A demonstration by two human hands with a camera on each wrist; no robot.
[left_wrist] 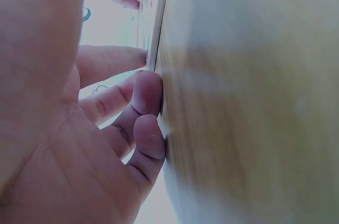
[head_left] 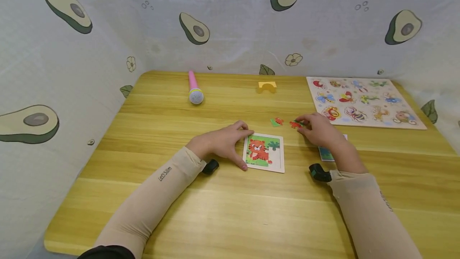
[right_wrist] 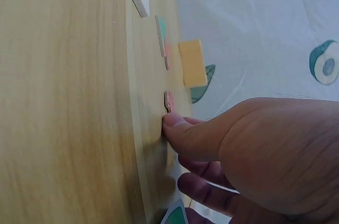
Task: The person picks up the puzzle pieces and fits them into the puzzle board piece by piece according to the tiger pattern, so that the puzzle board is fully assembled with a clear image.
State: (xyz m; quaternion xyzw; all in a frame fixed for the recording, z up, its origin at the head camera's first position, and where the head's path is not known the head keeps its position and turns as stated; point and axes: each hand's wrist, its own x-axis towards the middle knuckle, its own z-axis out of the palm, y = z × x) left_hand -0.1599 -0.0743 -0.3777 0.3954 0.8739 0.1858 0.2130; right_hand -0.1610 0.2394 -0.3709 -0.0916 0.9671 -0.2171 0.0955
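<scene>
A tiger jigsaw puzzle [head_left: 264, 152] lies in its pale square tray, its picture partly filled and bare at the right. My left hand [head_left: 224, 143] holds the tray's left side, forefinger at the top corner and thumb at the bottom corner; the other fingertips rest on the table in the left wrist view. Beyond the tray, my right hand [head_left: 320, 131] pinches a red and green puzzle piece [right_wrist: 168, 100] between thumb and forefinger, just at the tabletop. Another red and green puzzle piece [head_left: 276, 122] lies to its left. A second picture puzzle [head_left: 326, 154] is partly hidden under the right hand.
A large wooden insect puzzle board [head_left: 366, 103] lies at the back right. A yellow arch block [head_left: 266, 87] stands at the back, and a pink toy microphone [head_left: 195, 91] lies at the back left. An avocado-print cloth [head_left: 233, 23] hangs behind the wooden table [head_left: 230, 211].
</scene>
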